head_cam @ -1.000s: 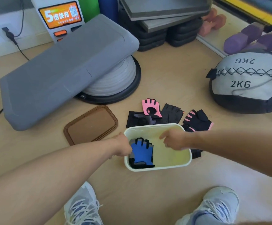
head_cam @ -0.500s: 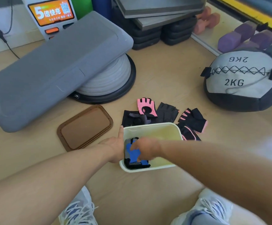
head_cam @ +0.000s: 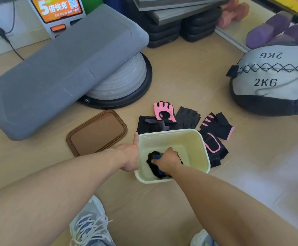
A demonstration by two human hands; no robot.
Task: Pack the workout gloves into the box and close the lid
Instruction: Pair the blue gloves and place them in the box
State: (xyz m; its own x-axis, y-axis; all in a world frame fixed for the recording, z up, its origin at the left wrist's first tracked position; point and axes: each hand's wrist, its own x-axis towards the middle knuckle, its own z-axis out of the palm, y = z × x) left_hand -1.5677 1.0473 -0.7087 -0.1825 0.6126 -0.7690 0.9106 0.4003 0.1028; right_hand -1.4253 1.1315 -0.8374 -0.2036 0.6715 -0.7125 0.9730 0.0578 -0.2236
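Here, box [head_cam: 196, 139]: on the floor, lid [head_cam: 97, 133] off just left.
Left hand [head_cam: 131, 154]: against the box's left wall; fingers hidden, grip unclear.
Right hand [head_cam: 167, 159]: inside, fingers curled on the blue glove [head_cam: 156, 156].
Other gloves [head_cam: 215, 125]: crowd the far and right walls.

The box [head_cam: 200, 139] is looking like smooth pale plastic with a soft sheen. The lid [head_cam: 97, 133] is showing matt brown plastic. The gloves [head_cam: 216, 125] are looking like matt cloth, the pink one [head_cam: 164, 110] perforated mesh. The floor [head_cam: 189, 82] is showing smooth, wood-look boards. The ball [head_cam: 272, 82] is looking stitched, leathery.
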